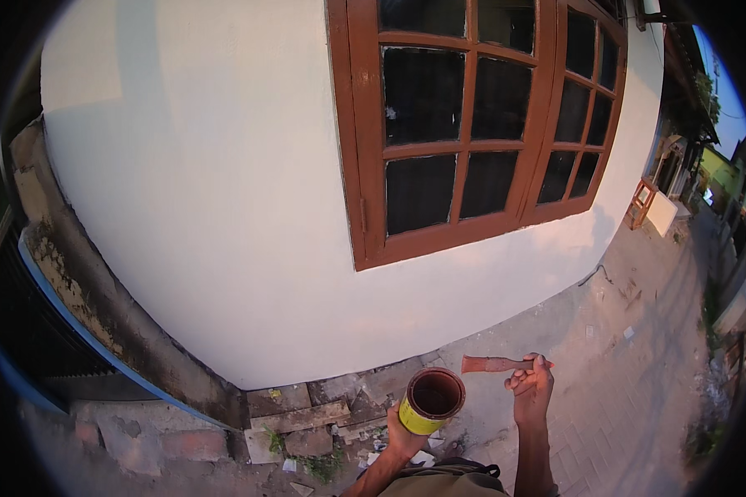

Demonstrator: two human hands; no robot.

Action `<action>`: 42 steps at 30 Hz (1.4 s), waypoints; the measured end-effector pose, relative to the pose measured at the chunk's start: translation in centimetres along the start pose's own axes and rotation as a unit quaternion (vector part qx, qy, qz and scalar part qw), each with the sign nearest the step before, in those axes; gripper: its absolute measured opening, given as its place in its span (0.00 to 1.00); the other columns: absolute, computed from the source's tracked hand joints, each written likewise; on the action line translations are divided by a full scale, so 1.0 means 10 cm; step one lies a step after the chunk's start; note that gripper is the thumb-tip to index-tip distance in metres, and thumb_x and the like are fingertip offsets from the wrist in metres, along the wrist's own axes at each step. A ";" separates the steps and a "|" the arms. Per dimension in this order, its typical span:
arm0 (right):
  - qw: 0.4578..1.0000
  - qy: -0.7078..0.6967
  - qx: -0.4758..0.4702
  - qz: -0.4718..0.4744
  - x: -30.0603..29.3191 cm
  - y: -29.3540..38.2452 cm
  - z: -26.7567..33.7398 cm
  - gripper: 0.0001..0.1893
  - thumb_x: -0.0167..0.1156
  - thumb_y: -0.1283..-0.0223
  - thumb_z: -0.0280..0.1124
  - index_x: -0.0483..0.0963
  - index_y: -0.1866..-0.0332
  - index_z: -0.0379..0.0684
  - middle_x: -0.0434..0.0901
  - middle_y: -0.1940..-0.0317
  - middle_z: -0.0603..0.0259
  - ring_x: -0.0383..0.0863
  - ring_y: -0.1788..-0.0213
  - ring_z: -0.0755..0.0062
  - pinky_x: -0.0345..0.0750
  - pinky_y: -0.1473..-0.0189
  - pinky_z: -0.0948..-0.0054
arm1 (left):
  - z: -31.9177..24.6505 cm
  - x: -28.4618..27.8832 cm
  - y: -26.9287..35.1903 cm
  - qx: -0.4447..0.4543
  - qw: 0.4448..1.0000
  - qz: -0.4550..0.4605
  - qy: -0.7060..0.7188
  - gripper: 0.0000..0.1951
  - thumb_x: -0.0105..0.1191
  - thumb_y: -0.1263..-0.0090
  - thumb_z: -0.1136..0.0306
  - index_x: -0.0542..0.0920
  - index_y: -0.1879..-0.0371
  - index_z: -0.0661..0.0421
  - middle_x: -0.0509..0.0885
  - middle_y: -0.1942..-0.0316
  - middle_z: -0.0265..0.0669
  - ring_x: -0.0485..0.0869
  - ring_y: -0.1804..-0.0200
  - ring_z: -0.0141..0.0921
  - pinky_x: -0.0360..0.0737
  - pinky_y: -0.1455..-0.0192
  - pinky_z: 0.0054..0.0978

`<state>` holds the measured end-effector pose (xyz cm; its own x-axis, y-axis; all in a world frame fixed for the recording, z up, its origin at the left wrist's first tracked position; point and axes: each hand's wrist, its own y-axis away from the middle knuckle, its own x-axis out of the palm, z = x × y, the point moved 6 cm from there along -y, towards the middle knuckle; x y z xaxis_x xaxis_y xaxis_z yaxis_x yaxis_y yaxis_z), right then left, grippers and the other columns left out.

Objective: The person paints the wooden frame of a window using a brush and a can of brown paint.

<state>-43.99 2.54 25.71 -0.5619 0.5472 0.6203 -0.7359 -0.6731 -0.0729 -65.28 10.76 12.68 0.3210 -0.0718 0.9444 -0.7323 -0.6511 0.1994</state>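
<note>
My left hand point(403, 437) holds a yellow paint can point(418, 420) by its side, low in the picture. The can is open at the top, its rim is coated in reddish-brown paint, and the inside looks dark. To the right of it, my right hand point(530, 390) grips the handle of a paintbrush point(487, 364) covered in the same colour. The brush lies about level, its bristles pointing left, just right of the can's rim and apart from it. Beyond both hands stands a white wall point(242, 205) with a brown-painted wooden window frame point(373, 186) around dark glass panes.
Broken tiles and bricks point(311, 440) lie along the wall's foot. At the left is a stained low ledge point(93, 298) with a blue edge. A paved lane point(597, 404) runs along the right, with a wooden stool point(640, 203) and a pale board point(661, 213) farther off.
</note>
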 end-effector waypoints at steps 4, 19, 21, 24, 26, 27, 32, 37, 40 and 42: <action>1.000 0.029 0.006 0.005 0.09 0.00 -0.05 0.16 0.54 0.19 0.46 0.76 0.51 0.42 0.79 0.74 0.66 0.77 0.75 0.76 0.77 0.68 0.69 | 0.05 -0.22 -0.03 0.009 1.000 -0.028 0.003 0.35 0.29 0.21 0.41 0.72 0.26 0.52 0.76 0.27 0.43 0.75 0.27 0.45 0.69 0.23 0.52; 0.989 0.117 -0.044 0.078 0.49 -0.02 0.19 0.15 0.54 0.19 0.44 0.75 0.53 0.41 0.81 0.73 0.66 0.78 0.75 0.76 0.78 0.68 0.69 | 0.00 -0.22 -0.21 0.026 0.998 -0.051 -0.010 0.39 0.30 0.20 0.32 0.76 0.29 0.50 0.81 0.31 0.39 0.78 0.30 0.43 0.72 0.26 0.48; 0.921 0.319 -0.090 0.205 0.88 0.04 0.38 0.14 0.60 0.23 0.41 0.79 0.55 0.39 0.82 0.73 0.65 0.80 0.74 0.77 0.78 0.69 0.71 | -0.06 -0.22 -0.28 0.025 0.998 -0.054 0.011 0.38 0.32 0.20 0.33 0.76 0.30 0.51 0.82 0.33 0.39 0.79 0.31 0.42 0.72 0.26 0.48; 0.761 0.526 -0.131 0.356 1.49 0.12 0.39 0.10 0.67 0.30 0.37 0.84 0.55 0.40 0.87 0.68 0.61 0.85 0.71 0.71 0.80 0.67 0.71 | -0.21 -0.13 -0.30 0.047 0.998 -0.047 0.003 0.37 0.33 0.20 0.33 0.77 0.30 0.52 0.82 0.33 0.40 0.80 0.32 0.41 0.73 0.27 0.47; 0.720 0.554 -0.126 0.398 1.54 0.10 0.26 0.09 0.69 0.32 0.36 0.85 0.54 0.42 0.88 0.65 0.61 0.87 0.69 0.68 0.82 0.65 0.70 | -0.21 0.02 -0.29 0.041 0.999 -0.035 -0.007 0.37 0.33 0.20 0.34 0.77 0.31 0.53 0.83 0.34 0.41 0.81 0.33 0.40 0.74 0.28 0.46; 0.674 0.581 -0.123 0.440 1.56 0.09 0.18 0.10 0.71 0.35 0.35 0.86 0.53 0.44 0.90 0.62 0.61 0.89 0.67 0.64 0.83 0.63 0.70 | -0.18 0.05 -0.31 0.040 0.999 -0.033 -0.005 0.37 0.33 0.20 0.34 0.77 0.31 0.53 0.83 0.34 0.41 0.81 0.33 0.40 0.74 0.28 0.46; 0.576 0.610 -0.134 0.528 1.49 -0.05 0.01 0.12 0.72 0.38 0.35 0.86 0.51 0.47 0.90 0.59 0.62 0.89 0.63 0.57 0.85 0.59 0.68 | 0.02 0.08 -0.46 0.027 0.999 -0.031 0.011 0.36 0.33 0.19 0.35 0.78 0.33 0.53 0.84 0.36 0.40 0.82 0.34 0.40 0.75 0.29 0.46; 0.717 0.558 -0.073 0.413 1.31 -0.44 0.18 0.10 0.68 0.31 0.35 0.85 0.51 0.44 0.90 0.64 0.60 0.89 0.67 0.67 0.83 0.63 0.73 | -0.02 -0.03 -0.55 0.091 0.993 -0.071 0.015 0.35 0.33 0.19 0.36 0.78 0.33 0.52 0.84 0.36 0.39 0.82 0.35 0.40 0.75 0.30 0.45; 0.864 0.406 0.072 0.288 0.72 -0.79 0.16 0.08 0.65 0.29 0.32 0.81 0.55 0.39 0.87 0.69 0.58 0.84 0.75 0.74 0.75 0.73 0.73 | 0.09 0.00 -0.71 0.100 0.991 -0.079 0.044 0.35 0.33 0.19 0.36 0.79 0.34 0.52 0.85 0.37 0.38 0.83 0.36 0.39 0.75 0.30 0.45; 0.949 0.233 0.135 0.167 0.34 -0.93 0.01 0.08 0.65 0.30 0.32 0.77 0.59 0.38 0.86 0.72 0.58 0.79 0.81 0.78 0.68 0.78 0.77 | 0.10 0.02 -0.81 0.110 0.989 -0.084 0.050 0.35 0.33 0.19 0.36 0.79 0.34 0.51 0.85 0.38 0.38 0.83 0.36 0.39 0.75 0.30 0.45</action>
<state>-39.05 10.59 28.63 -0.8992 0.3984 0.1812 -0.3987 -0.9164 0.0361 -58.67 15.24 10.99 0.3583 0.1201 0.9258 -0.5213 -0.7970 0.3051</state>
